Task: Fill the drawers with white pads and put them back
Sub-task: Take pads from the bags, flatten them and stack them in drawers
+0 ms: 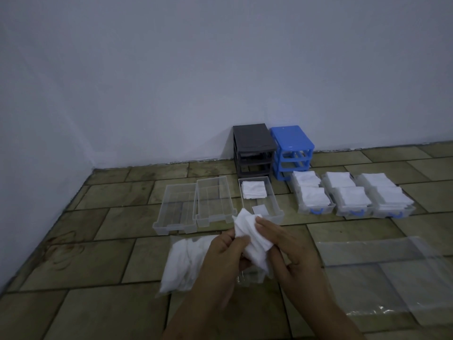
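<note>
- On the tiled floor, far left: two clear drawers [176, 207] [212, 201], unfilled.
- Centre: third drawer [261, 201], part filled; both hands, left hand [225, 251] and right hand [291, 249], pinch a bunch of white pads [250, 239].
- Right: three drawers [311, 192] [346, 193] [384, 193] filled; none back in the grey rack [253, 149] or blue rack [291, 150].

Left hand [224, 250]: we see it bare, no ring, no glove.
Right hand [284, 244]: bare too.
Forearms: no sleeves in the lower frame.
</note>
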